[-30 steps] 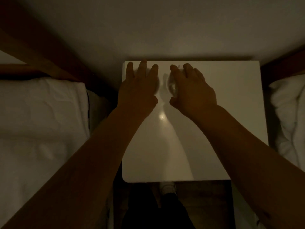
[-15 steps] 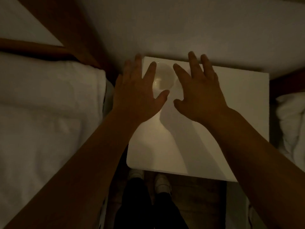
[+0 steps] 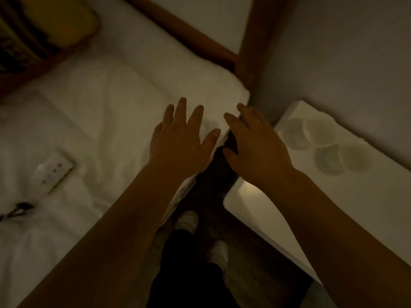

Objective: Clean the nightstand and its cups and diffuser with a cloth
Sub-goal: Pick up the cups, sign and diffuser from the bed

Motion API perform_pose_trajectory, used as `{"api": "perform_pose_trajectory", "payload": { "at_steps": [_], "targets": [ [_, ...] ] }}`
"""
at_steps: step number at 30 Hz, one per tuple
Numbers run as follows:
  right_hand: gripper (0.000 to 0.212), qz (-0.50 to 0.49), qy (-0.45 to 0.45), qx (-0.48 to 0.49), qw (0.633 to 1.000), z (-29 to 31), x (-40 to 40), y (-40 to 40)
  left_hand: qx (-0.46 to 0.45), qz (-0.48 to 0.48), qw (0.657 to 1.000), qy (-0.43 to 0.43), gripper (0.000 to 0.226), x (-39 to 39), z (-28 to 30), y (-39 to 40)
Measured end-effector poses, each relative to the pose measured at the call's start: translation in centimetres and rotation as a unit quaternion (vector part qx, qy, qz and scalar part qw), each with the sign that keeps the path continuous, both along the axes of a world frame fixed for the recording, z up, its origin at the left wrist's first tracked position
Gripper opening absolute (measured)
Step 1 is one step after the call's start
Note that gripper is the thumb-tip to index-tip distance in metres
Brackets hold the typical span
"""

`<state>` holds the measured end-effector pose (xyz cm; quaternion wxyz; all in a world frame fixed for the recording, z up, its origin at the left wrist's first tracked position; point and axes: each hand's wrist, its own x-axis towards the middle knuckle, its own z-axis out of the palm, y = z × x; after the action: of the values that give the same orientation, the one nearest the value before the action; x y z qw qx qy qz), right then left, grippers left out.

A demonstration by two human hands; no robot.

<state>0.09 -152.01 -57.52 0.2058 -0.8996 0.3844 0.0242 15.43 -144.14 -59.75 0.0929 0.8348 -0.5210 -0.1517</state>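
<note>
The white nightstand (image 3: 333, 214) fills the right side of the dim view. Two clear glass cups stand side by side near its back left corner, one (image 3: 311, 134) closer to the wall corner, the other (image 3: 347, 157) to its right. My left hand (image 3: 180, 143) hovers over the edge of the white bed with its fingers spread and nothing in it. My right hand (image 3: 255, 150) is over the gap between bed and nightstand, fingers apart, also empty. No cloth or diffuser shows.
A white bed (image 3: 93, 130) with a wooden frame (image 3: 246, 45) lies to the left. On it rest a white remote-like panel (image 3: 52, 174) and a small dark object (image 3: 15, 211). My feet in white shoes (image 3: 200, 236) stand on the dark floor.
Both hands let go of the cups and swung left, from over the nightstand to the bed edge. The view turned left, so the nightstand now sits at the right.
</note>
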Motion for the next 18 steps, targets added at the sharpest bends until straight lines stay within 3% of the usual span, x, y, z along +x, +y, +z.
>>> {"api": "perform_pose_trajectory", "payload": {
  "at_steps": [8, 18],
  "targets": [
    [0.072, 0.171, 0.013, 0.034, 0.985, -2.0, 12.3, 8.6, 0.046, 0.176, 0.983, -0.010, 0.078, 8.0, -0.7, 13.8],
    [0.070, 0.295, 0.051, 0.039, 0.953, -5.0, 23.3, 20.0, 0.075, 0.336, 0.939, 0.024, 0.078, 13.6, -4.3, 29.3]
  ]
}}
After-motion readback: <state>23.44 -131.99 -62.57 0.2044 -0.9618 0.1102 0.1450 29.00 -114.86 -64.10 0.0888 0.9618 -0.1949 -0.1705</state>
